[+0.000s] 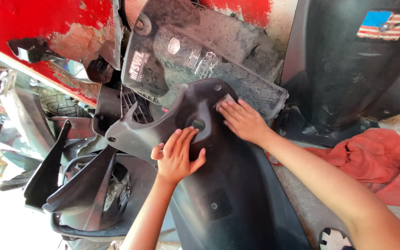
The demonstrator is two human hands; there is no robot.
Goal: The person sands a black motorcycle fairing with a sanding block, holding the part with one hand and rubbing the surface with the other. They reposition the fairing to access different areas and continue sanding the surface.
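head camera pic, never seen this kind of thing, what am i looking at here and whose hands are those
There is no machine here. The single picture comes from a camera worn on a person's head, looking down, so both bare arms are that person's own. The left hand rests flat on a large black plastic scooter body panel, beside a round hole in it. The right hand presses a small pale grey pad, perhaps sandpaper or cloth, against the same panel. More black panels lean behind, against a chipped red surface. A red rag lies on the concrete ground at right, and a tyre shows at left.
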